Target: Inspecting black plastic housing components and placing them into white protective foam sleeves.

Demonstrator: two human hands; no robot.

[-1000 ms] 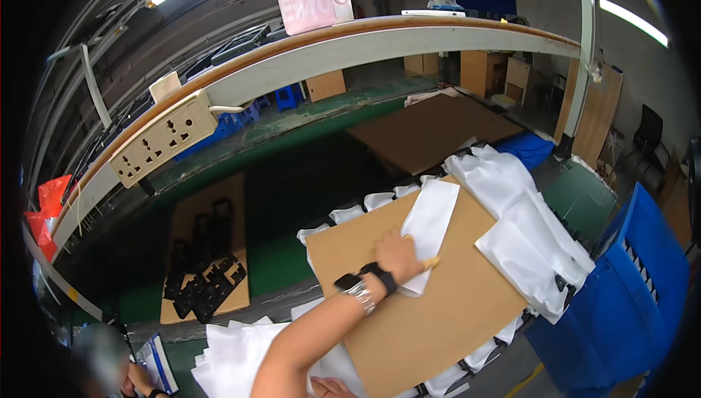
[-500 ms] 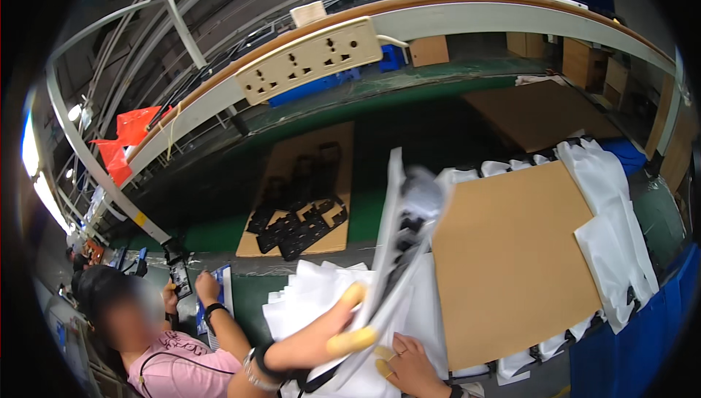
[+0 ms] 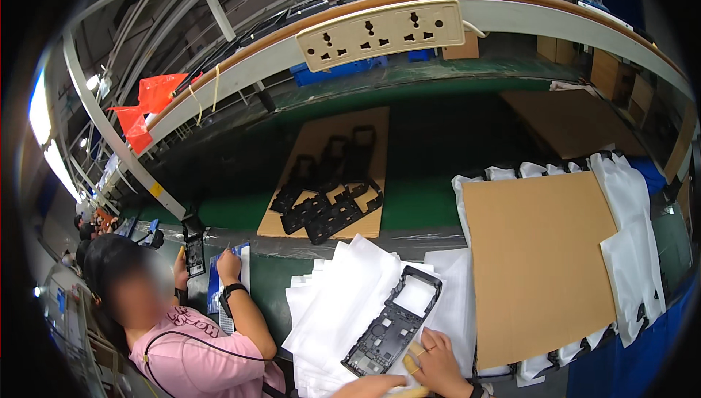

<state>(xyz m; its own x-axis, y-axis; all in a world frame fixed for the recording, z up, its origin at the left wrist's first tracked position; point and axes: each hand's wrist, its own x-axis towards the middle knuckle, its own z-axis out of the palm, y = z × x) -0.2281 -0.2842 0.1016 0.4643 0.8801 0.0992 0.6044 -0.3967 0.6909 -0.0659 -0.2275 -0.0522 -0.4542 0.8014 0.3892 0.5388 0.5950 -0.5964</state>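
Observation:
A black plastic housing with a square opening at its far end lies tilted on a fanned stack of white foam sheets. My right hand is at the housing's lower right side, fingers curled in and yellow covers on some fingertips. Whether it pinches a sheet or the housing's edge is not plain. At the bottom edge of the view is my left hand, near the housing's lower end. One yellow-covered finger of it shows, and the rest is cut off.
To the right, a cardboard sheet lies over white-wrapped black parts. Beyond the stack, several black frames rest on another cardboard. A co-worker in a pink shirt sits close on the left. A power strip hangs on the shelf rail.
The housing, raised on edge with white foam in my left hand before, now lies flat on the sheets. My left hand has dropped to the lower edge. The whole view has shifted.

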